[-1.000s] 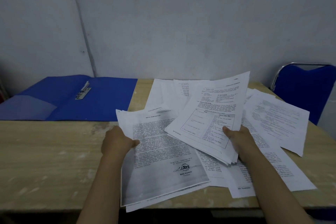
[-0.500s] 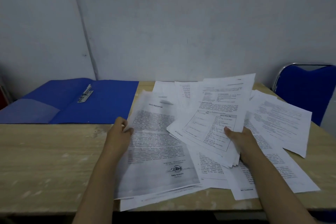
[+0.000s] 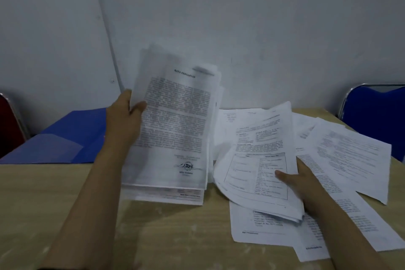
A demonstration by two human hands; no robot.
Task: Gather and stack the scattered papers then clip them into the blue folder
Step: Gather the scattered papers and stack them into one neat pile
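Note:
My left hand (image 3: 126,119) grips a sheaf of printed papers (image 3: 175,129) by its left edge and holds it upright, its lower edge close to the table. My right hand (image 3: 299,178) pinches a second, thinner bundle of papers (image 3: 256,158), thumb on top, tilted up off the table. More loose papers (image 3: 350,155) lie scattered flat on the right part of the table. The blue folder (image 3: 72,133) lies open at the back left, partly hidden by my left hand and the upright sheaf; its clip is hidden.
The wooden table (image 3: 54,199) stands against a pale wall. A blue chair (image 3: 377,109) stands at the right end and a red chair (image 3: 8,120) at the far left edge.
My left hand has lifted its sheaf from lying flat to standing upright. My right hand keeps its grip on the other bundle, almost unmoved. The camera has tilted and shifted.

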